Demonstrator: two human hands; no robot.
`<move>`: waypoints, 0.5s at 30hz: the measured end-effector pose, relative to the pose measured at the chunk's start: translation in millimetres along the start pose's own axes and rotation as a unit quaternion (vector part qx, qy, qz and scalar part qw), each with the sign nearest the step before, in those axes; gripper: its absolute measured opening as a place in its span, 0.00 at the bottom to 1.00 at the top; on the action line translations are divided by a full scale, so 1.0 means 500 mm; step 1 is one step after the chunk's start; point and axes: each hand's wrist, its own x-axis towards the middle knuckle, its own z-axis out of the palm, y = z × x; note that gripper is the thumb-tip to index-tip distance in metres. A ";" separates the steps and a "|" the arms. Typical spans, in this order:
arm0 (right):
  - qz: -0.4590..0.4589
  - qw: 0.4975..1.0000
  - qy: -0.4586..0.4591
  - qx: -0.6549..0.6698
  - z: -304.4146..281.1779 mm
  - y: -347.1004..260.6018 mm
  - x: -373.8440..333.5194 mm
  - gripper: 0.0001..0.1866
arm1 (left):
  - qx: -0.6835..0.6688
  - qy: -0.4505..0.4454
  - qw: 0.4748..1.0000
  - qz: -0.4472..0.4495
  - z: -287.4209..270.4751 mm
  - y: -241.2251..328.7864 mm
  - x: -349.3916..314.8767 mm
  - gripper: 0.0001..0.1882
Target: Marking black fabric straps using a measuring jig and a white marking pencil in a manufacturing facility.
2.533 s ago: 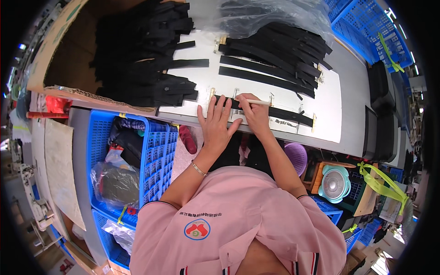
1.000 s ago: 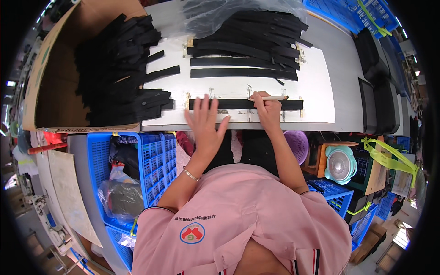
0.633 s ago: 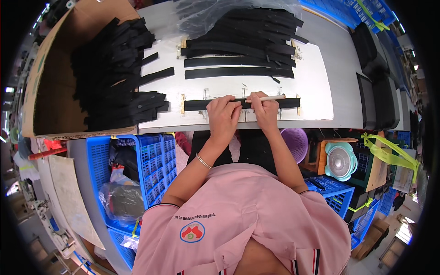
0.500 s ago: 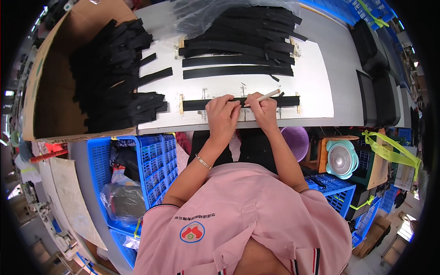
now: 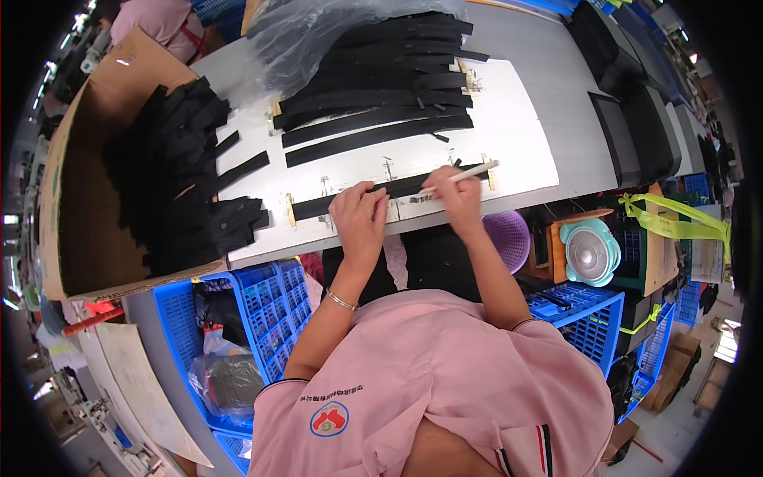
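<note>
A long black fabric strip (image 5: 311, 209) lies across the near part of a white board (image 5: 520, 119), between two bits of tan tape. My left hand (image 5: 359, 225) rests on the strip's middle, thumb and fingers drawn together at its edge. In my right hand (image 5: 459, 203) is a white pen-like marker (image 5: 477, 170), slanting up to the right. Its tip is at or just above the strip, right of my left fingers; contact cannot be made out. Farther back lie a single black strip (image 5: 358, 141) and a stack of similar strips (image 5: 381, 75), some with small dangling pulls.
At left, a cardboard box (image 5: 75, 183) on its side spills a heap of black strips (image 5: 163, 175). Clear plastic film (image 5: 290, 48) covers part of the stack. Black cases (image 5: 660, 135) stand at the table's right. Blue crates (image 5: 274, 306), a purple basket (image 5: 509, 238) and a fan (image 5: 590, 253) are below.
The view has turned, so the table appears tilted. My right hand and the marker have shifted slightly away from my left hand, and the marker lies flatter. Both hands stay at the same strip.
</note>
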 end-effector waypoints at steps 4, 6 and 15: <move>0.009 0.993 0.113 0.012 -0.092 0.004 0.028 0.15 | 0.007 -0.003 1.000 -0.001 -0.001 0.007 0.005 0.07; 0.108 0.988 0.105 0.025 -0.122 0.021 0.034 0.16 | 0.009 -0.006 1.000 0.004 0.002 0.012 0.006 0.07; 0.129 0.982 0.118 0.077 -0.125 0.025 0.044 0.18 | -0.080 -0.103 0.988 0.082 0.099 0.113 0.063 0.14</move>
